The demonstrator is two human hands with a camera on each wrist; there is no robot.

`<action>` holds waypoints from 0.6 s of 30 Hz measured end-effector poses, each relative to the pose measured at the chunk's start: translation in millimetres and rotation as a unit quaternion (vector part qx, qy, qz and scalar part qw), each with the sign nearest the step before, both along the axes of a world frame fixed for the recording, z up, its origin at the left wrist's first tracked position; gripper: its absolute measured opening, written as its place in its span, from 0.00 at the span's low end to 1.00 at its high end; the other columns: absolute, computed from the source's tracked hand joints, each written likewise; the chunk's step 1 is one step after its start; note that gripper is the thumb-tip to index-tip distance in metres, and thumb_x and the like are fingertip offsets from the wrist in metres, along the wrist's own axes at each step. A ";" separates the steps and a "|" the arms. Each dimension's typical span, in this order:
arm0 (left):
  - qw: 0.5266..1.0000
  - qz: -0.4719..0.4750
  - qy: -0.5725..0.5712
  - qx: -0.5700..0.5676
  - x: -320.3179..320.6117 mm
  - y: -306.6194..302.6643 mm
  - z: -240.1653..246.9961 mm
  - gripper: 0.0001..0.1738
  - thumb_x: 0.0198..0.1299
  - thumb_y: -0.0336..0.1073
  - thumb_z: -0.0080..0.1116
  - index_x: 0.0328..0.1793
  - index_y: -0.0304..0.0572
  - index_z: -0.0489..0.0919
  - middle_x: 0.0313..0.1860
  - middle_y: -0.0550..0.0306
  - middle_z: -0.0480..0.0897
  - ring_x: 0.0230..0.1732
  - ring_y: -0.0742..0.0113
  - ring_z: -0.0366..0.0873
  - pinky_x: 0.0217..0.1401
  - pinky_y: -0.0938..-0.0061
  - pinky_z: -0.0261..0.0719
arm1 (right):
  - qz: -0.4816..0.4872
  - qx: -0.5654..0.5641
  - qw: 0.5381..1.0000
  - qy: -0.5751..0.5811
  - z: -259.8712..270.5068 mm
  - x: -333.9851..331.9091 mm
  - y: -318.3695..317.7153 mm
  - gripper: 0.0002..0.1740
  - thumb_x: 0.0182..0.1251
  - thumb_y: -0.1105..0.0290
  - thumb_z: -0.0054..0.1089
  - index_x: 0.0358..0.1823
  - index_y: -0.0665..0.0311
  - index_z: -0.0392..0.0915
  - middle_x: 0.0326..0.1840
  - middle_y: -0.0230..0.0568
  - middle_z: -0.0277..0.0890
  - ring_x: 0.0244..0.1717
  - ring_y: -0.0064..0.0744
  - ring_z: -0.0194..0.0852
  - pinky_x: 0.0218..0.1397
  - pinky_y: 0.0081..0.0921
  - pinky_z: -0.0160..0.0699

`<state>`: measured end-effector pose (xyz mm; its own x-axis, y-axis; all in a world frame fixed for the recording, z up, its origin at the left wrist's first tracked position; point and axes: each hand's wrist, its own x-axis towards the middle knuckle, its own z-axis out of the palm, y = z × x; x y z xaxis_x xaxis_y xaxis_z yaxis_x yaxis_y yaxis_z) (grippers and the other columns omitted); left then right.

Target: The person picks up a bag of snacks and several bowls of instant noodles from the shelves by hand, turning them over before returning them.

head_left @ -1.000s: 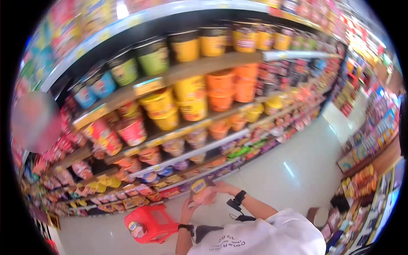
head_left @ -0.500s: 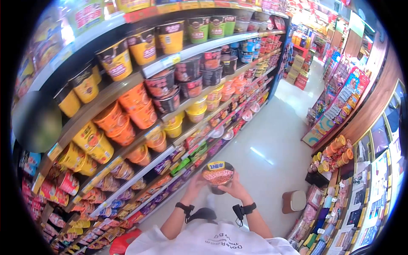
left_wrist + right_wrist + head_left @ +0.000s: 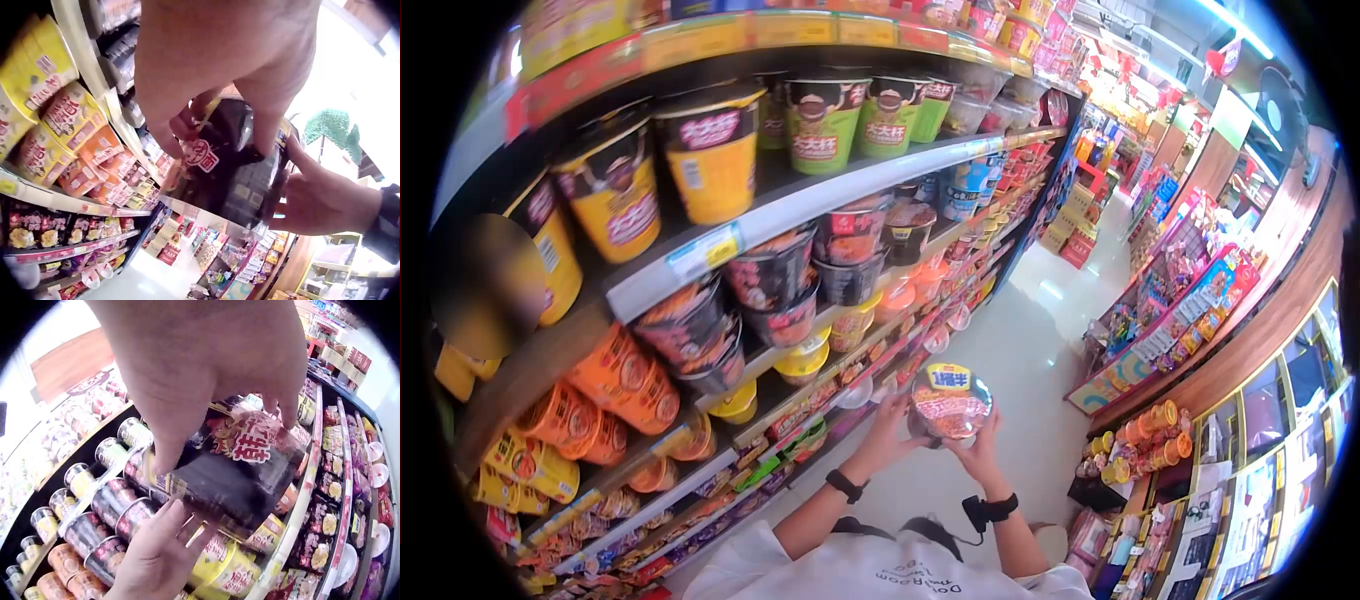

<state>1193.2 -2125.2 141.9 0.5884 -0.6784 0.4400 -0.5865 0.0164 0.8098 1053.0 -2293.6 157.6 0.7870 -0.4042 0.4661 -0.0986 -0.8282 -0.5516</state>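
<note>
A dark instant noodle bowl [image 3: 952, 402] with a printed lid is held out over the aisle between both hands. My left hand [image 3: 888, 440] grips it from the left side. On the opposite side my right hand [image 3: 980, 452] holds it, fingers around the wall. In the left wrist view the black side of the bowl [image 3: 215, 165] shows a red and white label. The right wrist view also shows a red and white label on its dark side, with the left hand [image 3: 156, 553] at its edge.
Shelves on the left hold yellow noodle cups [image 3: 705, 150], green cups [image 3: 830, 125] and black noodle bowls [image 3: 770, 270]. Orange tubs [image 3: 625, 375] sit lower. To the right are a snack rack [image 3: 1175, 325] and a low display counter [image 3: 1240, 480]. A tiled aisle floor [image 3: 1025, 335] runs ahead.
The head view has swung right along the shelves, and the red stool has left it. The bowl remains in both hands, its lid now turned toward the head camera.
</note>
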 end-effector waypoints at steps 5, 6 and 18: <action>0.999 0.010 -0.016 -0.033 40.8 -73.8 31.8 0.58 0.51 0.42 0.76 0.79 0.35 0.48 0.69 0.42 0.56 0.73 0.45 0.57 0.74 0.59 0.66 | 0.056 0.220 0.969 -0.096 16.6 52.7 -76.0 0.64 0.45 0.64 0.83 0.77 0.69 0.44 0.66 0.48 0.51 0.68 0.44 0.61 0.69 0.41 0.71; 0.996 0.040 -0.078 -0.008 51.3 -89.8 36.6 0.60 0.52 0.41 0.76 0.81 0.35 0.44 0.71 0.41 0.53 0.75 0.44 0.55 0.75 0.59 0.64 | 0.065 0.225 0.967 -0.099 21.9 66.0 -94.5 0.63 0.44 0.64 0.83 0.77 0.69 0.46 0.66 0.47 0.52 0.68 0.43 0.61 0.69 0.40 0.72; 0.947 0.301 -0.054 -0.100 167.0 -317.6 88.6 0.52 0.54 0.34 0.73 0.79 0.35 0.51 0.67 0.40 0.57 0.69 0.44 0.62 0.69 0.61 0.67 | 0.234 0.276 0.918 -0.164 78.4 285.2 -324.6 0.56 0.48 0.75 0.78 0.76 0.66 0.50 0.71 0.47 0.60 0.70 0.40 0.63 0.69 0.35 0.69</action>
